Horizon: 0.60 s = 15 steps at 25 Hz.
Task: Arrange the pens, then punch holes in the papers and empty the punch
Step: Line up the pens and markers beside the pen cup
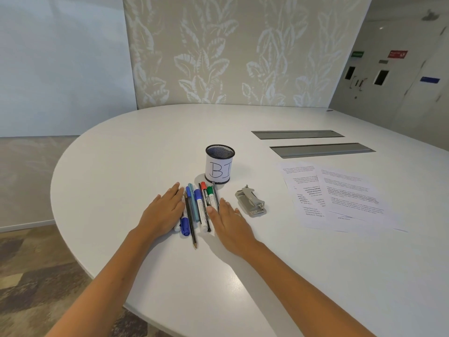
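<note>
Several pens, markers and a pencil (198,209) lie side by side in a tight row on the white table (170,276). My left hand (162,210) rests flat against the row's left side and my right hand (230,223) flat against its right side, fingers straight, holding nothing. Just behind the row stands a black mesh pen cup (220,167) with a paper label, empty as far as I can see. A grey metal hole punch (251,200) sits to the right of my right hand. Printed papers (340,198) lie overlapped further right.
Two grey cable slots (320,149) are set into the table behind the papers. The table's curved edge runs close on the left and front, with patterned carpet below. A leaf-patterned wall panel stands behind the table.
</note>
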{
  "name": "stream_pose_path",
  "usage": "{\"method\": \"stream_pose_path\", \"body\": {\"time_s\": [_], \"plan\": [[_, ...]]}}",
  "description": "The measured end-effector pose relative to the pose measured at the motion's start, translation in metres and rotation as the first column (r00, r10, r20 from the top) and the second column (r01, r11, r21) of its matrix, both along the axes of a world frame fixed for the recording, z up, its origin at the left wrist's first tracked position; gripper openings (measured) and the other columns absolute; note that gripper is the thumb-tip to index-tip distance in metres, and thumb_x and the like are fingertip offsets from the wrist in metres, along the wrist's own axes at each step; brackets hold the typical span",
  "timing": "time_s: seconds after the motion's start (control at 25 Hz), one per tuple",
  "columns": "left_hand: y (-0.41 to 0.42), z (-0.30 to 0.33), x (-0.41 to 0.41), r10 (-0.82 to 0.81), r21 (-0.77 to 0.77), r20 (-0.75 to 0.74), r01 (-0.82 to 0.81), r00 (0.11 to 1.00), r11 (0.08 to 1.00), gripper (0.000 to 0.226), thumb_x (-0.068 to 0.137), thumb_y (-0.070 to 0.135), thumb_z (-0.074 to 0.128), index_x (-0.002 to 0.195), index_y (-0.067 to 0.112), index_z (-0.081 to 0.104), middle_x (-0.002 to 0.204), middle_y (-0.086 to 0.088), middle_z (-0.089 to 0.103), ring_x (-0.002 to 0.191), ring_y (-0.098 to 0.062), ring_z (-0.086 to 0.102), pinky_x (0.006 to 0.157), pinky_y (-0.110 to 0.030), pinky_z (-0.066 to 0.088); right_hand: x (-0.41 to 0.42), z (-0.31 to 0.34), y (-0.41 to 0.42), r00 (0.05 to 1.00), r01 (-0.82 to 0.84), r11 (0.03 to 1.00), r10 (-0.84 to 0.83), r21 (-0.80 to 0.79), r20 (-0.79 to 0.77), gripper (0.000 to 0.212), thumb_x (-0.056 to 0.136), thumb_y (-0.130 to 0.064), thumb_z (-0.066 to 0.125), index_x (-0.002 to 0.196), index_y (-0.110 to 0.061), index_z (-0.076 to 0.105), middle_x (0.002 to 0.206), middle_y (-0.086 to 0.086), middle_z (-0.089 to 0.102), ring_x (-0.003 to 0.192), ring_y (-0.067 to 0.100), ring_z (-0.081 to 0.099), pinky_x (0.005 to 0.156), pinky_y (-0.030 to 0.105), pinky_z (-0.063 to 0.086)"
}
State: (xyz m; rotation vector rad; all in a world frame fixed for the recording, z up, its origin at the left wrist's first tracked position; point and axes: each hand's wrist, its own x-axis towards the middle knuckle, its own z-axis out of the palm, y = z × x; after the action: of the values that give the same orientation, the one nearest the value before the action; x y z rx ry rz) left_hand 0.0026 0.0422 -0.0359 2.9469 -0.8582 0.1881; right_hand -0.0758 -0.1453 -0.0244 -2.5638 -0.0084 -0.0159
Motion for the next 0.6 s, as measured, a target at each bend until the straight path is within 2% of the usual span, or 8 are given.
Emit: {"method": "stream_pose_path", "body": {"time_s": [0.16, 0.28, 0.4, 0.52, 0.6], "plan": [[0.0, 0.001, 0.003, 0.026, 0.03, -0.018, -0.026, 0.999, 0.999, 0.05, 0.103, 0.026, 0.018, 0.145, 0.0, 0.023, 0.16, -0.012, 0.008, 0.148, -0.023, -0.001, 0.115, -0.047, 0.019, 0.014, -0.003, 0.012, 1.0, -0.007, 1.0, 0.008, -0.03, 0.028, 0.07, 0.098, -0.053, 0.019, 0.149, -0.005, 0.016, 0.156, 0.014, 0.025, 0.145, 0.024, 0.021, 0.118, 0.039, 0.011], [0.004, -0.001, 0.004, 0.0, -0.003, 0.018, 0.001, 1.0, 1.0, 0.051, 0.101, 0.026, 0.021, 0.142, -0.002, 0.031, 0.157, -0.016, 0.018, 0.147, -0.029, 0.007, 0.111, -0.052, 0.027, 0.017, -0.007, 0.015, 0.999, -0.028, 0.993, 0.031, -0.114, 0.022, 0.073, 0.097, -0.055, 0.019, 0.15, -0.005, 0.012, 0.158, 0.014, 0.019, 0.146, 0.023, 0.015, 0.118, 0.038, 0.007], [0.003, 0.0, 0.0, -0.04, -0.017, 0.066, 0.041, 0.997, 0.999, 0.042, 0.1, 0.021, 0.038, 0.132, -0.006, 0.044, 0.152, -0.022, 0.029, 0.144, -0.037, 0.017, 0.104, -0.058, 0.034, 0.018, -0.01, 0.013, 0.999, -0.038, 0.99, 0.041, -0.138, 0.023, 0.075, 0.095, -0.057, 0.017, 0.151, -0.006, 0.007, 0.16, 0.011, 0.012, 0.148, 0.021, 0.009, 0.119, 0.037, 0.005], [0.005, 0.001, -0.002, -0.038, -0.021, 0.067, 0.04, 0.997, 0.999, 0.044, 0.1, 0.023, 0.039, 0.133, -0.005, 0.044, 0.151, -0.022, 0.03, 0.144, -0.038, 0.018, 0.103, -0.059, 0.035, 0.019, -0.012, 0.013, 0.999, -0.043, 0.987, 0.047, -0.157, 0.024, 0.077, 0.094, -0.059, 0.014, 0.151, -0.009, 0.004, 0.161, 0.008, 0.006, 0.148, 0.019, 0.004, 0.119, 0.035, 0.002], [0.004, 0.001, -0.002, -0.022, -0.044, 0.04, 0.023, 0.999, 0.999, 0.046, 0.101, 0.025, 0.034, 0.138, -0.003, 0.038, 0.154, -0.019, 0.024, 0.145, -0.035, 0.013, 0.107, -0.055, 0.031, 0.019, -0.011, 0.013, 0.999, -0.039, 0.987, 0.042, -0.156, 0.018, 0.085, 0.087, -0.066, 0.007, 0.151, -0.01, 0.004, 0.161, 0.008, 0.006, 0.148, 0.018, 0.004, 0.119, 0.034, 0.002]]}}
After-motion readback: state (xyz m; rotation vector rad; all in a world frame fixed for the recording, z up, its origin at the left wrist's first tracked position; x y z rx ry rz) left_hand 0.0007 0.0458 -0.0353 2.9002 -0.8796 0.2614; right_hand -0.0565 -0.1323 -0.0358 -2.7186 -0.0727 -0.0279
